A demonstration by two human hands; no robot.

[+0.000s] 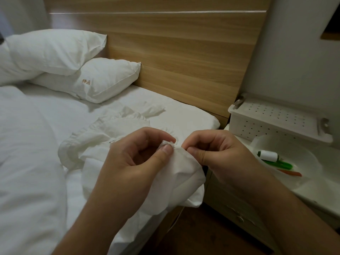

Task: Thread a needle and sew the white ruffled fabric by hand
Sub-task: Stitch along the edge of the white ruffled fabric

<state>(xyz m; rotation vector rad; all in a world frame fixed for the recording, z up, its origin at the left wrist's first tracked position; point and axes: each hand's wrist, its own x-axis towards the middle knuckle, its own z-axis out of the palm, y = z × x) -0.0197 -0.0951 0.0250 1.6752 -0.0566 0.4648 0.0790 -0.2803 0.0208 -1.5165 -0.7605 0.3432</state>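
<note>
Both hands meet over the bed's edge: left hand (136, 159) pinches the white fabric (176, 173); right hand (217, 153) fingers (191, 150) pinch its gathered edge just beside.

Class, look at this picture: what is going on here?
A person sits by a bed, hand-sewing. The left hand pinches a bunched edge of the white ruffled fabric, and the right hand pinches at the same spot; no needle is discernible. A white thread spool lies on the nightstand.
</note>
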